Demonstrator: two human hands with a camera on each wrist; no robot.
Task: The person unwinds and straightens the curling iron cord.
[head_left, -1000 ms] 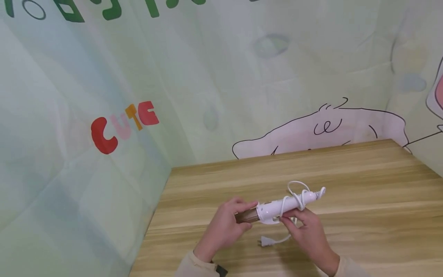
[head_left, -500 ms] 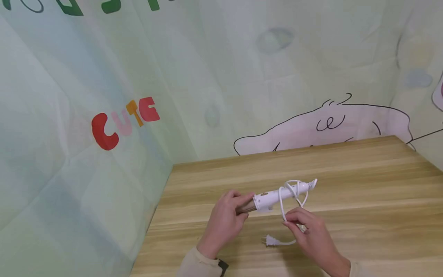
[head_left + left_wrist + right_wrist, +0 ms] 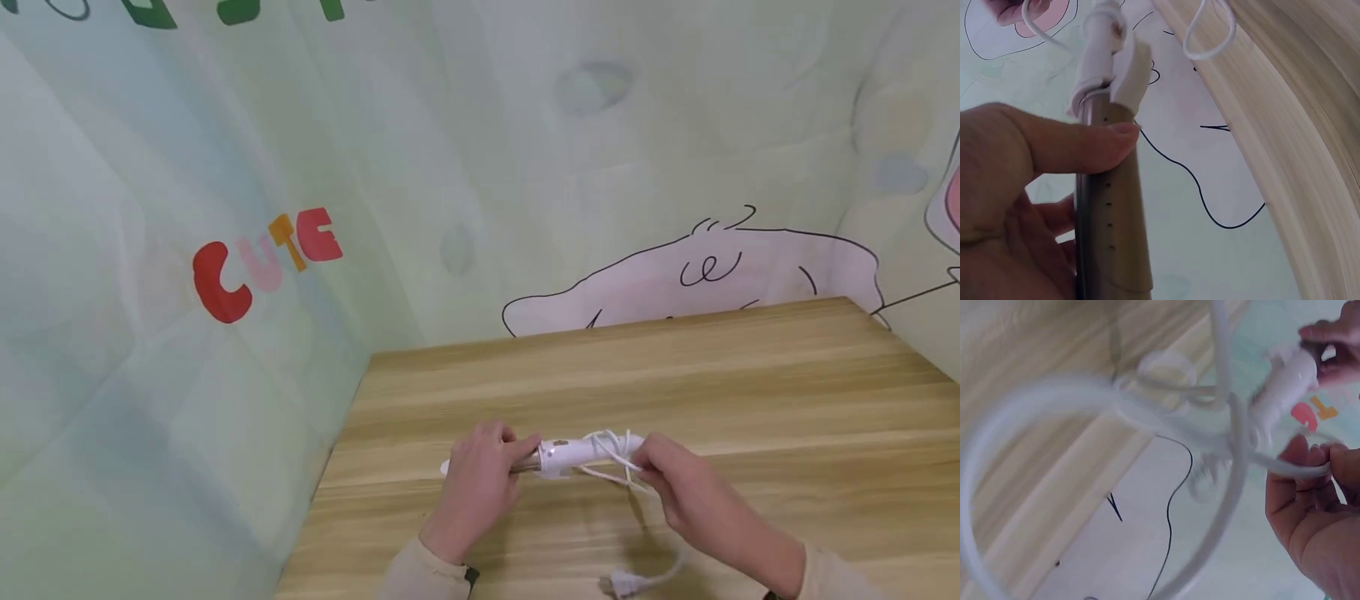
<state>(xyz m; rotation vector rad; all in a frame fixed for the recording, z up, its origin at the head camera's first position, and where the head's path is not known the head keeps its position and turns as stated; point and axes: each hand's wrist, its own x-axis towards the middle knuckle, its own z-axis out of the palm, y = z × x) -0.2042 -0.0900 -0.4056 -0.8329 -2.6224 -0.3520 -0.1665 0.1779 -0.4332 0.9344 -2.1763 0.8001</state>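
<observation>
Head view: hair iron (image 3: 561, 455) gripped in left hand (image 3: 478, 482), cord (image 3: 607, 477) pinched in right hand (image 3: 701, 504)

Iron held roughly level above wood-grain counter (image 3: 787, 400), near side, between both hands. White handle (image 3: 576, 452) toward the right hand; brown barrel (image 3: 1116, 219) in the left, small pale tip (image 3: 446, 467) poking out past that hand. Left wrist view: thumb lies across barrel just below the white handle, other fingers behind; row of small dark dots along barrel. White lever-like piece (image 3: 1132, 78) sticks out beside handle.

Right hand: thumb and fingers pinch the white cord by the handle's tail end; can't tell if they touch the handle too. Cord loops loosely about handle; big loop near the right wrist camera, blurred. White plug (image 3: 624, 582) low, below right hand, blurred; can't tell if it touches the counter.

Light sleeves (image 3: 423, 573), dark wristband (image 3: 471, 576) on left wrist. Pale green backdrop (image 3: 450, 167) behind, "CUTE" lettering (image 3: 217, 287) at left.
</observation>
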